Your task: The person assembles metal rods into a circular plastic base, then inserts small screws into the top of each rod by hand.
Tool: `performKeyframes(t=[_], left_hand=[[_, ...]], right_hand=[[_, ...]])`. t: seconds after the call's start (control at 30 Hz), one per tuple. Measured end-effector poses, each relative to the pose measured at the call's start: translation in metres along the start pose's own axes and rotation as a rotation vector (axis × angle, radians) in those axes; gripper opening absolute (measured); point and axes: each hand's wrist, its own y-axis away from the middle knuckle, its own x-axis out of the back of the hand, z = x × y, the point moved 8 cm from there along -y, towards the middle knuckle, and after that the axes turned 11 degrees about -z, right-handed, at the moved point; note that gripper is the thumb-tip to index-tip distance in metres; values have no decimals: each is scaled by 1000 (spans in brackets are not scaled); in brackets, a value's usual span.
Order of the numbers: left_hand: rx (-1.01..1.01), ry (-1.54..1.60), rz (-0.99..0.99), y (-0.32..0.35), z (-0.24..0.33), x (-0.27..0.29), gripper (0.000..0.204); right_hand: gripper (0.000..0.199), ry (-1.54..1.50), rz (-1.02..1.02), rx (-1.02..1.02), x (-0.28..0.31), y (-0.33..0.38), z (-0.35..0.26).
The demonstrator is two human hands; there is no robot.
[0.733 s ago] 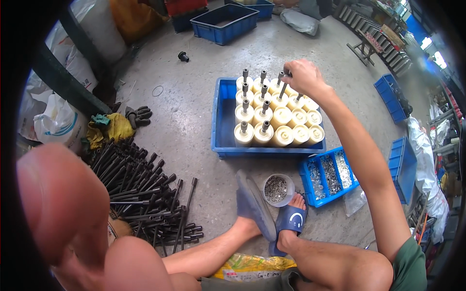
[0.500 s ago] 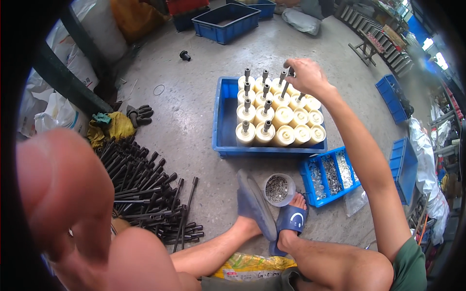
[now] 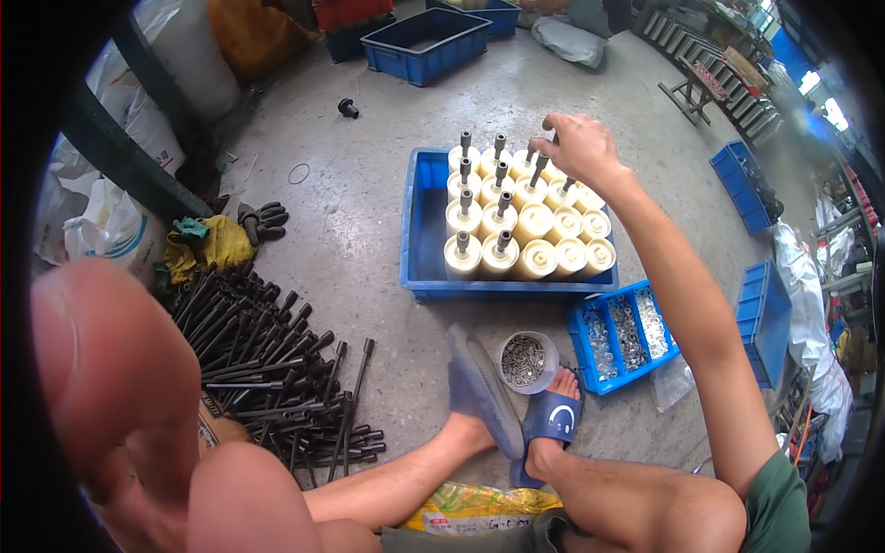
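Observation:
My right hand (image 3: 583,147) reaches over the far side of a blue crate (image 3: 413,221), its fingers curled closed at the top of a slightly tilted black rod (image 3: 539,171). That rod stands in one of several cream-coloured cylinders (image 3: 536,221) packed in rows in the crate. The fingers partly hide its upper end. Other cylinders also carry upright black rods with thick heads, while those at the near right have bare tops. At the left edge, a large blurred skin-coloured shape (image 3: 115,341) may be my left hand or arm; no fingers can be told apart.
A heap of black rods (image 3: 286,378) lies left of my feet. A round tub of small metal parts (image 3: 525,360) and a blue divided tray of hardware (image 3: 630,336) stand before the crate. Gloves (image 3: 263,221) and more blue crates (image 3: 429,46) lie around the floor.
The black rod under my right hand stands lower in its cylinder than before. My right hand stays over nearly the same spot. The blurred shape at left has shifted slightly.

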Motion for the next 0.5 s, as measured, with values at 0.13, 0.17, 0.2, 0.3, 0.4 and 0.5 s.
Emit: performKeyframes(t=[0.13,0.17,0.2,0.3,0.4,0.5], left_hand=[[-5,1,-2,-1,0,-2,59],[-6,0,-3,-1,1,-3,59],[-10,2,-2,-1,1,-2,59],[-6,-8,6,2,1,-2,59],[-6,-12,5,2,2,-4,59],[-12,-9,1,2,2,-5,59]], right_hand=[[37,-20,-57,181,-9,-4,0],[37,-19,-56,181,-11,-4,0],[39,38,-74,88,-10,-4,-1],[40,66,-160,-89,-11,-6,-5],[43,5,-61,-113,-14,-5,12],[47,-28,2,184,-23,-9,6]])
